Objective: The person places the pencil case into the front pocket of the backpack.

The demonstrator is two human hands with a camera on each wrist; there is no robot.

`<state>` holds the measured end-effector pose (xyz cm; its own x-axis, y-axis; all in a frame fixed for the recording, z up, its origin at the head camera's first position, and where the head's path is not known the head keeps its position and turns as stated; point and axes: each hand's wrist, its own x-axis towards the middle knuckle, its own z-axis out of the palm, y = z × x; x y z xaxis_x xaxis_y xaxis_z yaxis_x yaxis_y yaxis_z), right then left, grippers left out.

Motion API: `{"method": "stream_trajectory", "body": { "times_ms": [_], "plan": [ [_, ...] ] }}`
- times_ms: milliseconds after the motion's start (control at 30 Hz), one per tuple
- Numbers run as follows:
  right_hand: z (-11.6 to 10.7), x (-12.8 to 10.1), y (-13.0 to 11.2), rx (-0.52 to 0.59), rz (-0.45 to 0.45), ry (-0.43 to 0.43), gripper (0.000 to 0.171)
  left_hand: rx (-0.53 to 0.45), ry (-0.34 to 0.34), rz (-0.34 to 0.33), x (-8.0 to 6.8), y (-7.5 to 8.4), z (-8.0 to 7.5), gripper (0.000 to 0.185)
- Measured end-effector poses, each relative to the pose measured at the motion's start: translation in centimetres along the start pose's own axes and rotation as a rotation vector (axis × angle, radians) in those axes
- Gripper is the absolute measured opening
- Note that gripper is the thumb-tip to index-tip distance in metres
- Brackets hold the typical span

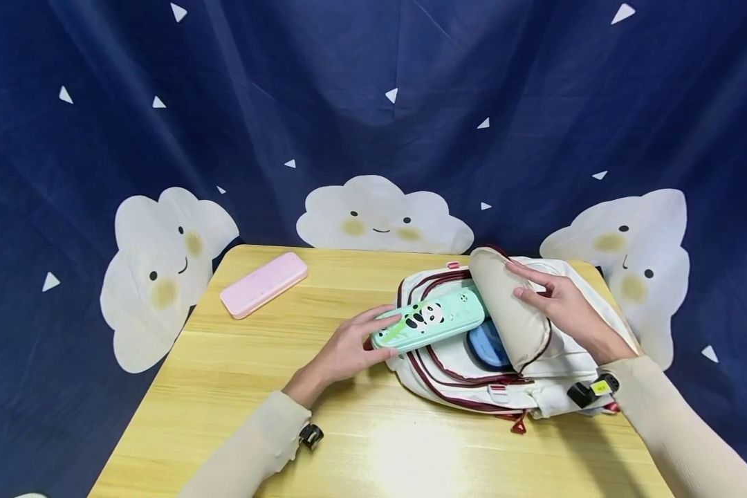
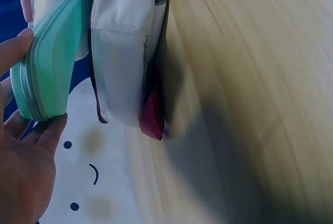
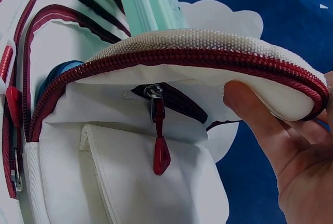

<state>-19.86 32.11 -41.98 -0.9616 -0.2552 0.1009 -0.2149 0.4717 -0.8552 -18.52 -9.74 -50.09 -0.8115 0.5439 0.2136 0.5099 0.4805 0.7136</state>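
Mint-green panda pencil case (image 1: 429,319) is being pinched at its near end by the left hand (image 1: 348,353), its far end sitting in the mouth of the white backpack (image 1: 554,373). Right hand (image 1: 566,304), fingers curled, is holding the flap (image 1: 513,311) open near the table's (image 1: 236,387) far right corner.

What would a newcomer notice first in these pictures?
First, the mint green panda pencil case, which the left hand holds at the mouth of the white backpack lying on the wooden table. The right hand holds the backpack's flap up. A pink case lies apart, at the table's far left.
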Motion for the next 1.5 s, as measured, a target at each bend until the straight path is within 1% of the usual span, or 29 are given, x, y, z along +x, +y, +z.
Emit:
{"method": "stream_trajectory", "body": {
  "times_ms": [267, 500, 833, 967, 1200, 1500],
  "plan": [
    [0.0, 0.0, -0.3, 0.0, 0.012, -0.001, 0.054, -0.013, -0.017, 0.004, 0.1, 0.0, 0.6, 0.067],
    [0.0, 0.0, 0.0, 0.004, 0.004, 0.001, 0.054, -0.021, -0.03, 0.019, 0.1, 0.1, 1.0, 0.066],
    [0.0, 0.0, 0.0, 0.012, -0.009, 0.002, 0.054, -0.045, -0.048, -0.007, 0.1, 0.2, 1.6, 0.066],
    [0.0, -0.1, -0.1, 0.015, -0.004, 0.004, 0.054, -0.04, -0.058, -0.006, 0.1, 0.2, 1.7, 0.066],
    [0.2, 0.0, -0.2, 0.015, -0.02, 0.015, 0.053, -0.043, -0.08, 0.018, 0.2, 0.0, 2.1, 0.065],
    [0.4, 0.1, -0.4, 0.021, -0.023, 0.021, 0.053, -0.041, -0.108, 0.007, 0.7, -0.2, 2.3, 0.067]
  ]
}}
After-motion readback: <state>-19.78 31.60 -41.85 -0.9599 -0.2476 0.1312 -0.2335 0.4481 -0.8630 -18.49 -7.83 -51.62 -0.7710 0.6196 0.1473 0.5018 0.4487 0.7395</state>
